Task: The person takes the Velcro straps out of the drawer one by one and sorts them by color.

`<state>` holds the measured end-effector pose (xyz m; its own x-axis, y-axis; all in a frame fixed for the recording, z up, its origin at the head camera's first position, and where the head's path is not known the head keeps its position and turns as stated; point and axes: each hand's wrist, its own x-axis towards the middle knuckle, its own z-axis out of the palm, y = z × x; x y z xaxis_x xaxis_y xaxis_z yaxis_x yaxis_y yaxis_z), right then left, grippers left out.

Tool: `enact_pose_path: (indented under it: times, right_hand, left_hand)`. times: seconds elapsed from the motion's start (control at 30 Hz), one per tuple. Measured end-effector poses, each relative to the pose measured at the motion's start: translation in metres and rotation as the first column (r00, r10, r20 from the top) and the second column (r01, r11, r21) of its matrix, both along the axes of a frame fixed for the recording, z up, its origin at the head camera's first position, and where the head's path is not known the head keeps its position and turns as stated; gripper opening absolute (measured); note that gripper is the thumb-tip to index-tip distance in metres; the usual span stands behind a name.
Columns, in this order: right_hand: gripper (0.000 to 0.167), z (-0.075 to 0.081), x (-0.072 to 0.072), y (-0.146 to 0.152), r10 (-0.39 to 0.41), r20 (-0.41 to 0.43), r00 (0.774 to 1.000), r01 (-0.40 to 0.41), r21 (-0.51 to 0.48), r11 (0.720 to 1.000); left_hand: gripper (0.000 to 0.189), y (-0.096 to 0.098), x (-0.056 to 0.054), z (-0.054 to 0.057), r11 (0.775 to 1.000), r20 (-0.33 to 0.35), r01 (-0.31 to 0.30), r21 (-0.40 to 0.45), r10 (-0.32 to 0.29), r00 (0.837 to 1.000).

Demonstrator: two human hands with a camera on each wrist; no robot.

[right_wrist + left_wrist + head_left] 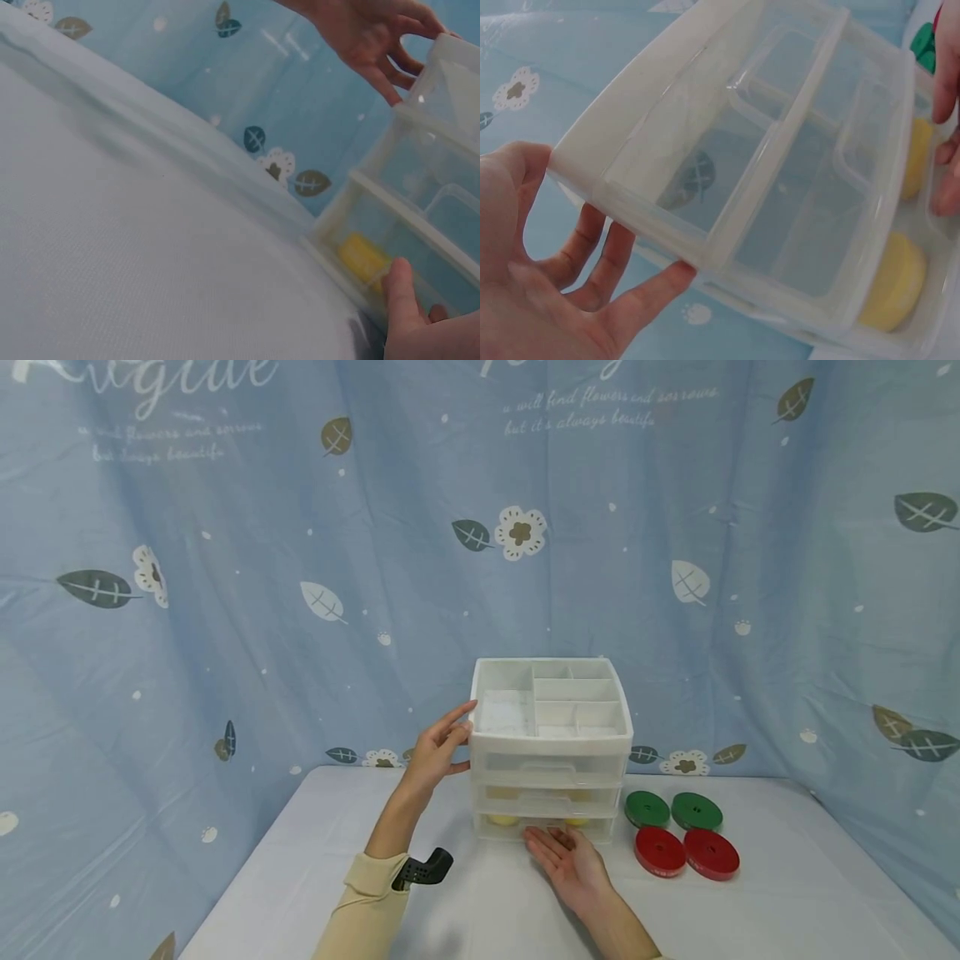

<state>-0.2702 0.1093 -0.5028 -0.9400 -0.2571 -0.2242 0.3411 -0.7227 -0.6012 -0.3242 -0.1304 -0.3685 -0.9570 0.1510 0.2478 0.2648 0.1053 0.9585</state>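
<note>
A white plastic drawer unit (551, 745) with translucent drawers stands on the table. My left hand (437, 747) rests with spread fingers against its left side, fingertips (676, 274) touching the wall in the left wrist view. Palm up, my right hand (576, 870) is at the front of the bottom drawer (491, 832), fingers bent at its handle. That drawer looks slightly pulled out in the left wrist view. Inside it lie two round yellow rolls, one nearer (894, 283) and one farther (916, 159). The right fingertips are partly hidden.
Two green rolls (647, 809) and two red rolls (711, 854) lie flat on the white tabletop (787, 893), right of the unit. An open divided tray (506, 710) forms the unit's top. Behind hangs a blue patterned curtain (420, 635).
</note>
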Motion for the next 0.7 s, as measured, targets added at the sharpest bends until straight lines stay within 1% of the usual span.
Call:
enact_pose_path:
  times: [0.23, 0.33, 0.5, 0.7]
  right_hand:
    - [0.034, -0.001, -0.001, -0.004, -0.046, 0.026, 0.999, 0.047, -0.028, 0.999]
    - [0.033, -0.001, -0.001, -0.004, -0.059, 0.037, 0.998, 0.060, -0.033, 0.998]
    - [0.027, -0.001, 0.002, -0.001, -0.056, 0.046, 0.997, 0.058, -0.044, 0.997]
    - [0.027, 0.000, 0.009, 0.000, -0.030, 0.076, 0.997, 0.034, -0.052, 0.998]
  left_hand:
    - [0.036, 0.000, -0.001, 0.001, 1.000, 0.006, -0.002, -0.007, 0.002, 1.000]
    - [0.037, 0.000, -0.001, 0.001, 1.000, 0.004, -0.004, -0.010, 0.004, 1.000]
    - [0.038, 0.000, -0.001, 0.003, 1.000, 0.000, 0.006, -0.005, -0.006, 1.000]
    - [0.037, -0.002, -0.003, 0.003, 1.000, 0.011, 0.014, 0.002, -0.014, 1.000]
